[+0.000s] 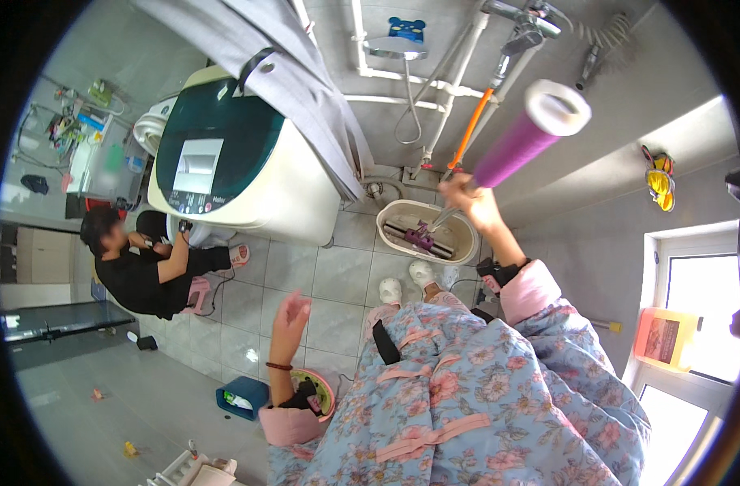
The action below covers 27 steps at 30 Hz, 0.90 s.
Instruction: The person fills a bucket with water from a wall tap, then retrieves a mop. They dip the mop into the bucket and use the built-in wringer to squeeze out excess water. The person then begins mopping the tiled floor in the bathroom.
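My right hand [478,203] is closed around the metal pole of a mop [516,149], just below its thick purple grip with a white end. The pole slants down into an oval cream bucket [468,248] on the floor. Inside it lies the purple mop head [420,239]. My left hand [291,319] hangs over the floor tiles with nothing in it, its fingers loosely bent and somewhat blurred. A pink-rimmed basin [327,398] sits below that forearm, partly hidden by it.
A cream Haier washing machine [291,194] stands left of the bucket, beside a grey curtain [303,79]. Beyond it a person in black [142,273] sits on a pink stool [197,294]. White pipes [455,115] run along the wall behind the bucket. A blue bin [242,398] stands at lower left.
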### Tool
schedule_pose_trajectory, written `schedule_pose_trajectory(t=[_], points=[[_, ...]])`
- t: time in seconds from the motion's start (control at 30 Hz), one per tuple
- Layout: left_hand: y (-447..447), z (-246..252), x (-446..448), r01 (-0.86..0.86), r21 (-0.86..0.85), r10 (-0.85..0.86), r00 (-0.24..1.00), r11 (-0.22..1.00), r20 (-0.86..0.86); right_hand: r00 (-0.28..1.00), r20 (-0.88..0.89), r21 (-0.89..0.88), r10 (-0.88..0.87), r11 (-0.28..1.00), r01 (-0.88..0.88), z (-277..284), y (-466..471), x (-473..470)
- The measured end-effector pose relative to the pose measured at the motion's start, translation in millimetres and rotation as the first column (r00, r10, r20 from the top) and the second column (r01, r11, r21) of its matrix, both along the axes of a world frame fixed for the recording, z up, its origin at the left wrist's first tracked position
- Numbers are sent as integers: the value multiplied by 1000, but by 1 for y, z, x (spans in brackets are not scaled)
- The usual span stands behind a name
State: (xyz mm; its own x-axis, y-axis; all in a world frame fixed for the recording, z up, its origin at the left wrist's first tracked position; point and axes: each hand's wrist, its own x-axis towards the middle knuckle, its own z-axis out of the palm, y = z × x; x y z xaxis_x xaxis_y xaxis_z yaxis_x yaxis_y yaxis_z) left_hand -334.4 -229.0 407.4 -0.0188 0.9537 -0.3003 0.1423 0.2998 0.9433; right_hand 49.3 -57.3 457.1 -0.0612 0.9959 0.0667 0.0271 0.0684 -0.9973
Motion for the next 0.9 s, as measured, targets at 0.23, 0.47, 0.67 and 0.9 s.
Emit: schedule_pose_trajectory(t=[0.23, 0.47, 0.67, 0.9], points=[[81, 198, 157, 198, 641, -334, 937, 742, 97, 851, 74, 252, 521, 816, -521, -5, -19, -37], [85, 221, 228, 86, 777, -504, 804, 623, 316, 846, 392, 115, 362, 893, -436, -57, -45, 8], [87, 213, 248, 36, 847, -449, 860, 531, 244, 899, -389, -921, -200, 92, -378, -178, -18, 57], [120, 216, 245, 163, 873, -619, 764, 460, 183, 859, -327, -933, -395, -8, -359, -280, 3, 23]])
